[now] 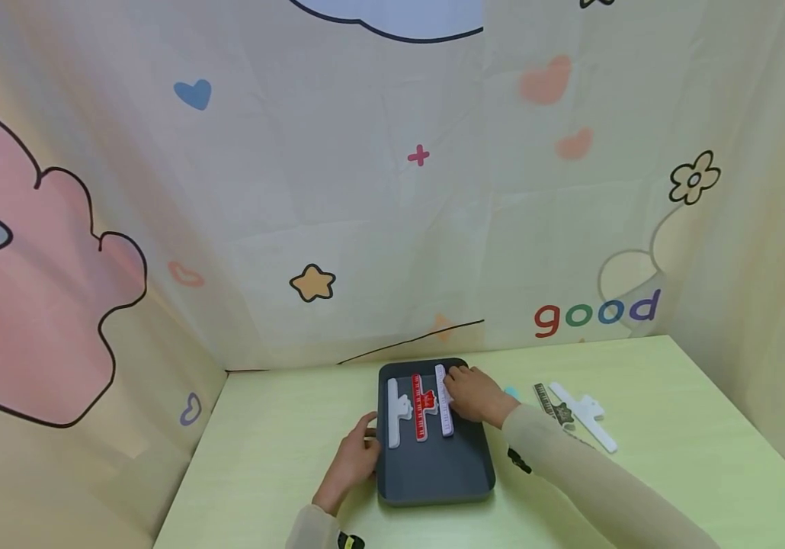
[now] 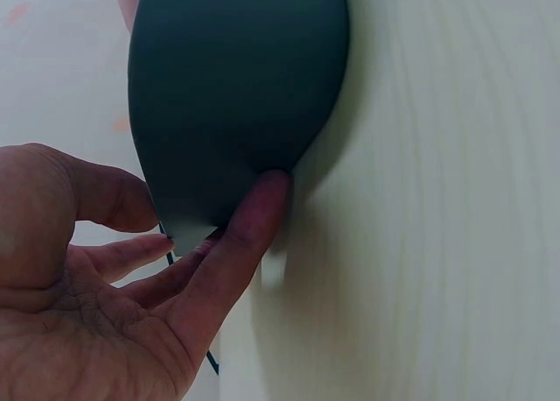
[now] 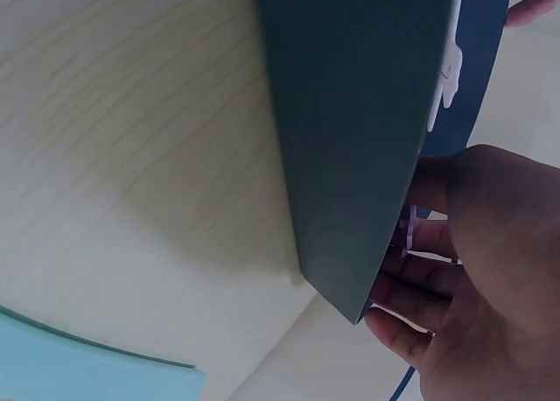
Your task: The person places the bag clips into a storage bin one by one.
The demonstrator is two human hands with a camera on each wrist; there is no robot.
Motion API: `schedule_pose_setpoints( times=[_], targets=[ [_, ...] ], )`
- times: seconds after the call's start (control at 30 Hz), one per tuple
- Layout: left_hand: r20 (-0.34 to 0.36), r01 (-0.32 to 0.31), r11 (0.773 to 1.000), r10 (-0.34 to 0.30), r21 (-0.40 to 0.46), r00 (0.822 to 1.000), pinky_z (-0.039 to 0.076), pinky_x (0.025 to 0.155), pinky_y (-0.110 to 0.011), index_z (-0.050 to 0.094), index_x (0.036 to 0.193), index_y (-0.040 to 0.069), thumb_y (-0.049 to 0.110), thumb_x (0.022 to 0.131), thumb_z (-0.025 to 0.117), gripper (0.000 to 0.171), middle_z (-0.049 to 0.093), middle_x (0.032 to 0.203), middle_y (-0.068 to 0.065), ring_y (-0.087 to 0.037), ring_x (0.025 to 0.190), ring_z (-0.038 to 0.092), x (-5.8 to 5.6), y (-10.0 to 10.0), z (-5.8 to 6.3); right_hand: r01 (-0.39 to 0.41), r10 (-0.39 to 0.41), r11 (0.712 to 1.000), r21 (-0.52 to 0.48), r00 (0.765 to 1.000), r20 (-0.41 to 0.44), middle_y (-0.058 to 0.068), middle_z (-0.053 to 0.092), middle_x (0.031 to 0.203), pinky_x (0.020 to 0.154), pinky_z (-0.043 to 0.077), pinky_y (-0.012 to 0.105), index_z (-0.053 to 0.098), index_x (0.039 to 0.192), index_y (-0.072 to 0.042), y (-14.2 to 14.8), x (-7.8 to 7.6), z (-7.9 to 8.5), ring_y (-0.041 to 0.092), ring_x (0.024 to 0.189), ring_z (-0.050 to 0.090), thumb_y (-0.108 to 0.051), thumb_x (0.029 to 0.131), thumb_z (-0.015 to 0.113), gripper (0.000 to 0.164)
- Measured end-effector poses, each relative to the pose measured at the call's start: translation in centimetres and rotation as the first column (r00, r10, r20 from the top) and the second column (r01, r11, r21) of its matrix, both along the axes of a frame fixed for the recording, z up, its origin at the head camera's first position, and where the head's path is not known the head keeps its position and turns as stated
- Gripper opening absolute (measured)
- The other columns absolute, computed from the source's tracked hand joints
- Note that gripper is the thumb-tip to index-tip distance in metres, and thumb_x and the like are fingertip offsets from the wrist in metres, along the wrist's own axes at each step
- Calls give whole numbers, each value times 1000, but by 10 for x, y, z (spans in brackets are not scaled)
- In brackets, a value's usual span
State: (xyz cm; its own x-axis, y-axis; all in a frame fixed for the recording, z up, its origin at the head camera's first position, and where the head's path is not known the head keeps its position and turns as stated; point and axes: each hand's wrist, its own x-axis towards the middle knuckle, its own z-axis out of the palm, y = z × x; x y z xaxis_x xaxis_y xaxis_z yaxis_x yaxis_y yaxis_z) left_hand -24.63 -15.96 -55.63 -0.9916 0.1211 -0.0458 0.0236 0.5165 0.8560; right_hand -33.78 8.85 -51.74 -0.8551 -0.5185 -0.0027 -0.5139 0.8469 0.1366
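A dark grey tray (image 1: 434,476) holds a white ruler-shaped clip (image 1: 393,415), a red one (image 1: 420,412) and a pale lavender one (image 1: 444,408), lying side by side lengthwise. My right hand (image 1: 473,393) reaches over the tray's right rim and pinches the lavender clip; part of that clip shows between the fingers in the right wrist view. At the tray's left side, my left hand (image 1: 357,454) touches the outer wall. The left wrist view shows its fairly straight fingers (image 2: 254,217) against the wall, with the thumb by the rim.
Right of the tray, a black patterned clip (image 1: 552,404) and another white clip (image 1: 586,415) lie on the pale wood-grain table (image 1: 269,427). A light blue piece (image 1: 512,393) shows partly behind the right forearm. Printed curtains (image 1: 392,229) stand behind the table.
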Motion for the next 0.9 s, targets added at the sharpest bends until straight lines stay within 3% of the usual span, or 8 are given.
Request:
schedule_pose_setpoints(
  times=[0.33,0.9],
  targets=[
    [8,-12,1000,12,-7,1000,52,50,-32,39,147,6,4,94,46,54,58,127,-28,-22,82,62,0,1,1,-1,1,1000,3,998,59,13,59,131,107,45,41,58,132,-2,-7,0,1,28,121,56,-29,94,63,47],
    [-5,-3,1000,3,-8,1000,51,48,-31,39,147,4,3,93,45,54,58,125,-29,-22,77,62,3,1,5,26,-26,1000,7,997,71,13,60,130,106,46,41,59,129,-1,-7,-2,-7,28,118,57,-26,94,62,44]
  ],
)
